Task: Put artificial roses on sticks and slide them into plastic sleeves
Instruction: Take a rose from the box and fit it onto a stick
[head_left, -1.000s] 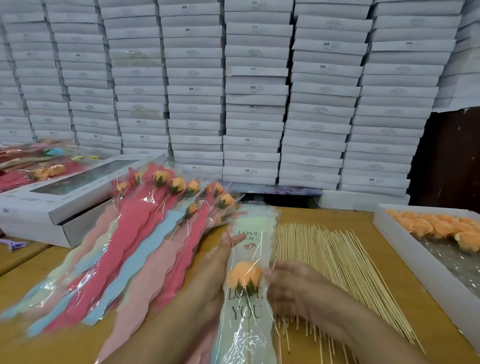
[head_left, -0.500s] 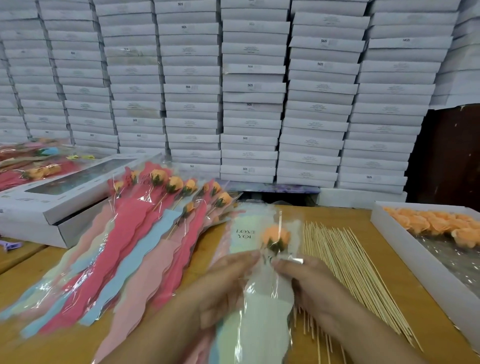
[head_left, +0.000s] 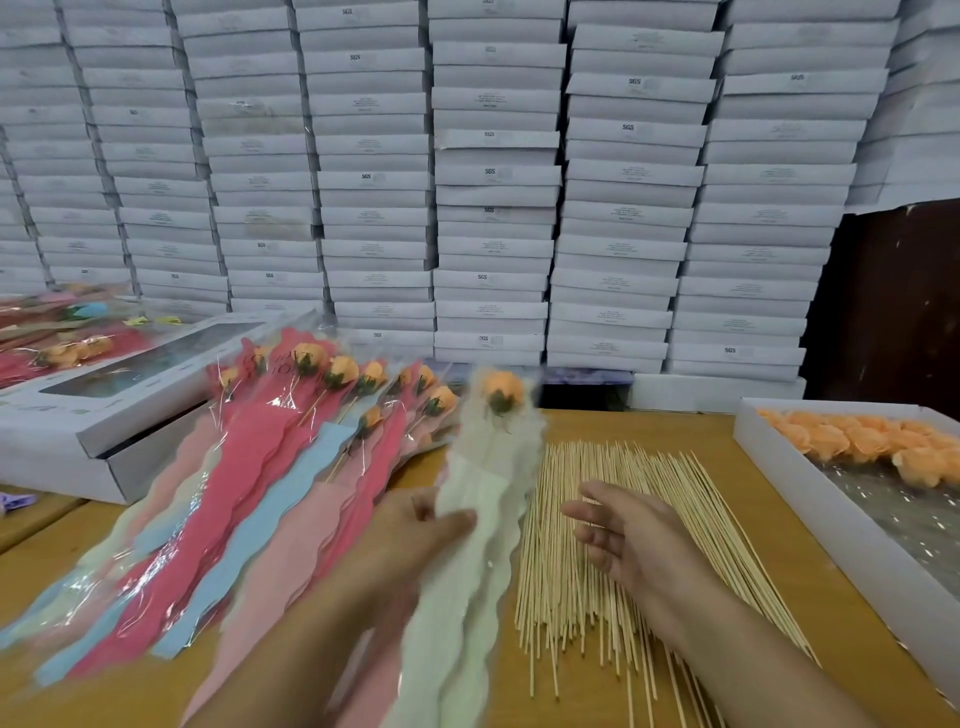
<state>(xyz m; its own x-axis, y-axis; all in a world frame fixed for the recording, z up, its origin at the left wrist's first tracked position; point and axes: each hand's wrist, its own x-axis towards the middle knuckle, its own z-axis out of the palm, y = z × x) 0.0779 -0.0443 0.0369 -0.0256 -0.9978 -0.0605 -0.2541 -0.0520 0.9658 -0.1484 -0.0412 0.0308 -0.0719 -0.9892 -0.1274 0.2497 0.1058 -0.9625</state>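
My right hand (head_left: 631, 540) has let go of the sleeved rose (head_left: 501, 391) and now hovers open over the sticks (head_left: 566, 597). My left hand (head_left: 426, 525) alone pinches the pale green sleeve (head_left: 467, 571), which has swung up and left toward the finished bunch (head_left: 270, 493), blurred.

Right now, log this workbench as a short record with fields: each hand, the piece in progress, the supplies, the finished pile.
left hand: pinches the pale sleeve, thumb on top
right hand: open, holds nothing, above the sticks
pale sleeve: blurred, orange rose inside near its top
sticks: loose heap on the table
rose box: white, at the right, holds loose orange roses
finished pile: sleeved roses fanned out at the left
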